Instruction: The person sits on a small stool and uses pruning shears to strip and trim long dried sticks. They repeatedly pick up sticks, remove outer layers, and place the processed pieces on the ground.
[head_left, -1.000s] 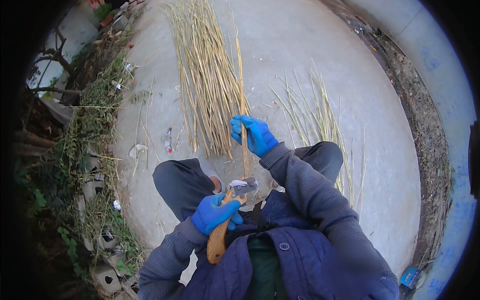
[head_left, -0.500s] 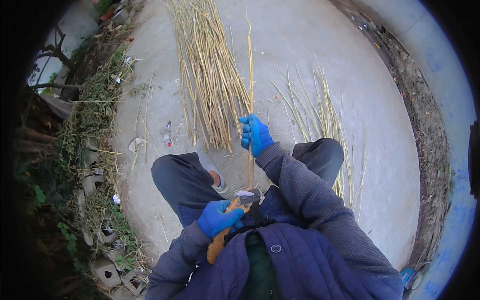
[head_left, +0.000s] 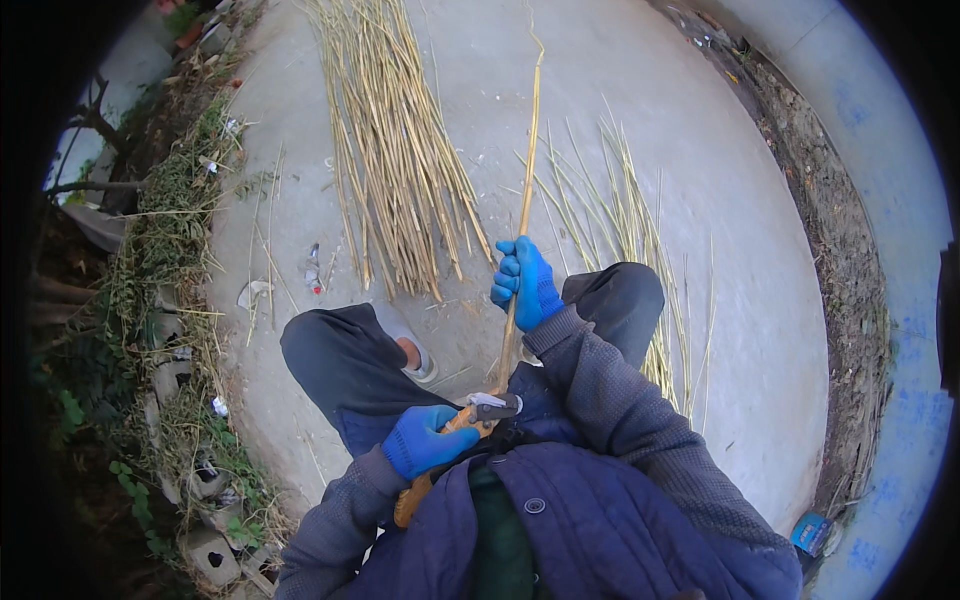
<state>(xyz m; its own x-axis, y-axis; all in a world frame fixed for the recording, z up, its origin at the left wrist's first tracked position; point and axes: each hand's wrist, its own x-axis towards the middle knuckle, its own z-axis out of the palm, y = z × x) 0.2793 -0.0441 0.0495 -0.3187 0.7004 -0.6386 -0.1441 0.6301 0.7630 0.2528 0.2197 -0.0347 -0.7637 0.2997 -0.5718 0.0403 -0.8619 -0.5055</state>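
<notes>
Blue gloves cover both of my hands. My left hand (head_left: 432, 441) is closed round the wooden handle of a tool (head_left: 468, 422), held low against my jacket. The tool's dark metal head carries a whitish wrapping or strip, and its exact kind I cannot make out. In front of my right knee, my right hand (head_left: 527, 284) is wrapped round a long dry cane stalk (head_left: 530, 165). The stalk leans slightly right at its far end, where its thin tip bends. Its thick near end meets the tool's head; whether it sits inside is hidden.
A large bundle of dry stalks (head_left: 395, 140) lies ahead on the concrete ground (head_left: 745, 330). Thinner, paler stalks (head_left: 640, 215) are spread beyond and beside my right knee. Weeds and hollow blocks (head_left: 210, 555) line the left edge; a pale wall (head_left: 900, 430) curves along the right.
My right hand has moved right and a little nearer, tilting the stalk's far end rightward. My left hand keeps its hold on the tool. The whole view has shifted slightly.
</notes>
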